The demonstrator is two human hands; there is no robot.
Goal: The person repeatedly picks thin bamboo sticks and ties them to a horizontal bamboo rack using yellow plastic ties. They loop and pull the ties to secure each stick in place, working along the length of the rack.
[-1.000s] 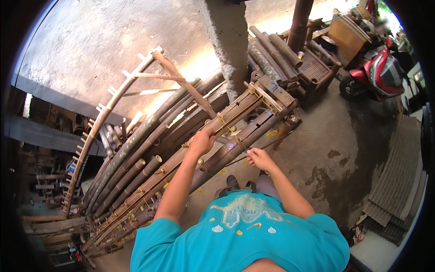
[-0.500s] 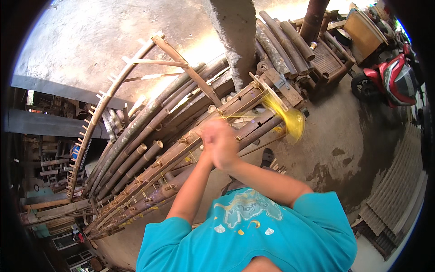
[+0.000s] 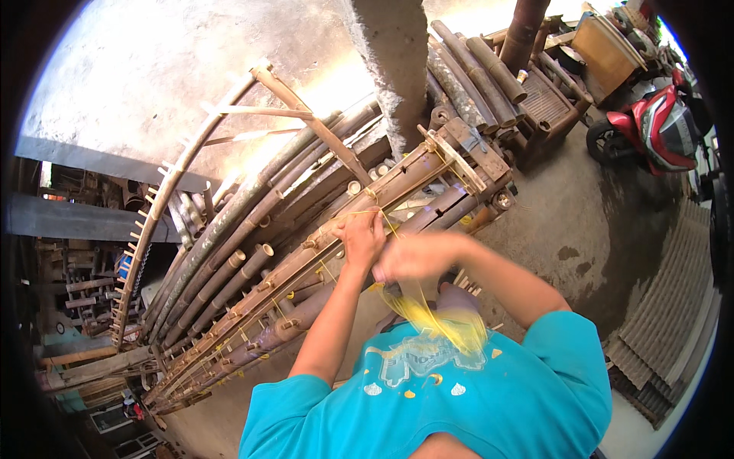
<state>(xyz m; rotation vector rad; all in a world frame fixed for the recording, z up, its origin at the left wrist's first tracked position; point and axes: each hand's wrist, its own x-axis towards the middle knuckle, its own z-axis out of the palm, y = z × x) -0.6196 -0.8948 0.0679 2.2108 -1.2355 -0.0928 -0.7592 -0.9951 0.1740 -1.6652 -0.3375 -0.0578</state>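
My left hand [image 3: 361, 237] is closed at the top rail of a long bamboo frame [image 3: 405, 181], its fingers pinching a thin yellow string where it meets the rail. Close by on the right, my right hand [image 3: 417, 258] is smeared by motion, its fingers wrapped round more of that string. From it a loose yellow string bundle [image 3: 451, 325], also blurred, trails down in front of my shirt. A taut piece of string runs from the rail between the two hands. Short pegs and yellow ties line the frame toward the lower left.
Behind the frame lie several bamboo poles [image 3: 237, 214] and a curved pegged bamboo piece [image 3: 172, 187]. A concrete pillar [image 3: 394, 69] stands beyond. Toward the right are a red motorcycle [image 3: 661, 130] and stacked corrugated sheets [image 3: 661, 298].
My hands, pressed together before, have come slightly apart, the right one moving right and down. The yellow bundle has swung from beyond the frame to in front of my shirt.
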